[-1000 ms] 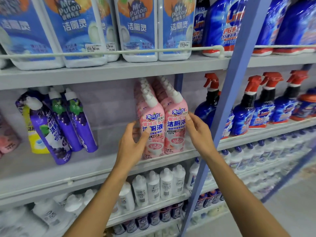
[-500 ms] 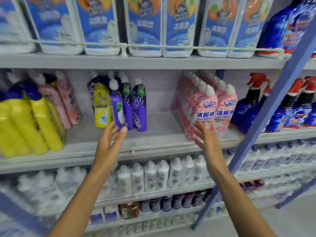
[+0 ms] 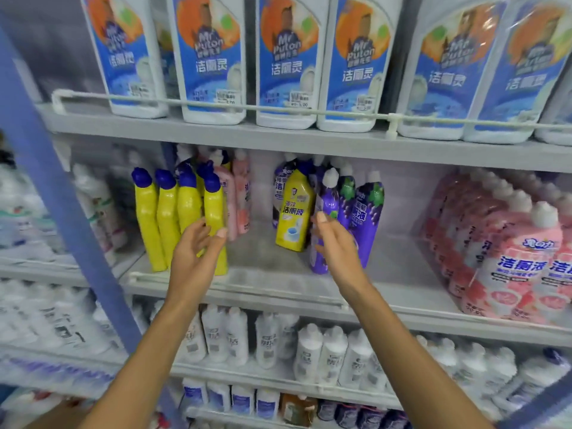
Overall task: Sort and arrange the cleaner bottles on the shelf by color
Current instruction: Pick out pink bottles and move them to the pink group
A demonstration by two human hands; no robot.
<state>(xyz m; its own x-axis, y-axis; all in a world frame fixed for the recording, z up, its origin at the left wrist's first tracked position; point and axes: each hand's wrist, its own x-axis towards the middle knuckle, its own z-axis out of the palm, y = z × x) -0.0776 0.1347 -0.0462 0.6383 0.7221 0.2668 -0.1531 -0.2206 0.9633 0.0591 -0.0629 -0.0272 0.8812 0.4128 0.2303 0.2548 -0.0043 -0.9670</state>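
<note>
On the middle shelf [image 3: 278, 283] stand several yellow bottles with blue caps [image 3: 173, 218] at the left, two pink bottles [image 3: 240, 196] behind them, one yellow labelled bottle [image 3: 292, 212] in the middle, several purple bottles [image 3: 362, 212] beside it, and a block of pink bottles [image 3: 507, 258] at the right. My left hand [image 3: 195, 252] is open in front of the rightmost yellow bottle, its fingers close to it. My right hand [image 3: 335, 243] is open in front of the nearest purple bottle; whether it touches is unclear. Neither hand holds anything.
Large white and blue jugs [image 3: 284, 63] fill the top shelf behind a white rail [image 3: 216, 105]. White bottles [image 3: 309, 351] crowd the shelf below. A blue upright post [image 3: 62, 193] slants down the left side. A bare patch of shelf lies between the purple and pink bottles.
The view has swung left along the shelf. Both hands left the pink bottles at the right and now reach toward the yellow and purple bottles, empty throughout.
</note>
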